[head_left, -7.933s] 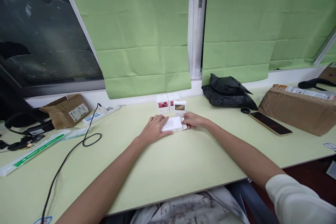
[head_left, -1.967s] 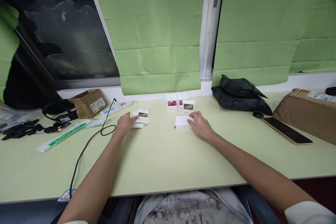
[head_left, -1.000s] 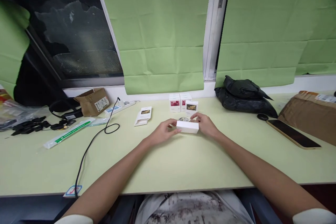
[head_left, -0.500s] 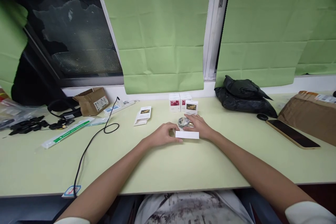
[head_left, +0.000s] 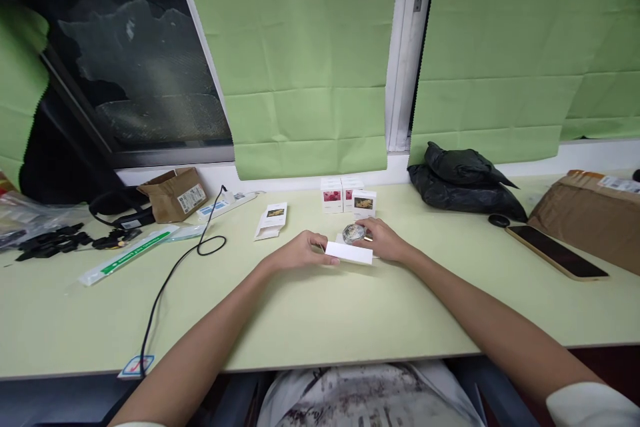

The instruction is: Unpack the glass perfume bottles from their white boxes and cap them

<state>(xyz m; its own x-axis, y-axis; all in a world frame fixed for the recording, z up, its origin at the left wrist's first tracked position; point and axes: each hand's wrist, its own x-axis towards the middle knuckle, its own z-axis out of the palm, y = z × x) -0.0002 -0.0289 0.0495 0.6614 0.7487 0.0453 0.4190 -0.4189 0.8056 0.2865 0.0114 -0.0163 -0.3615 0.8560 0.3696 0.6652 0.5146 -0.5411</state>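
Observation:
My left hand (head_left: 300,253) pinches the left end of a flat white box (head_left: 349,253) on the pale green table (head_left: 320,307). My right hand (head_left: 383,240) rests at the box's right side, its fingers closed on a small shiny clear-wrapped item (head_left: 354,232) just behind the box. Behind them stand three small white boxes with pictures (head_left: 349,197). A flattened white carton sleeve (head_left: 272,219) lies to the left.
A black bag (head_left: 463,181) sits at the back right, with a phone (head_left: 556,251) and a brown parcel (head_left: 590,217) beyond it. At the left are a black cable (head_left: 170,273), a small cardboard box (head_left: 173,195) and black headphones (head_left: 117,210).
The left hand dropped the carton sleeve at the left and came back to the white box. The box was opened and drawn slightly toward me, and the shiny item now shows behind it under my right fingers.

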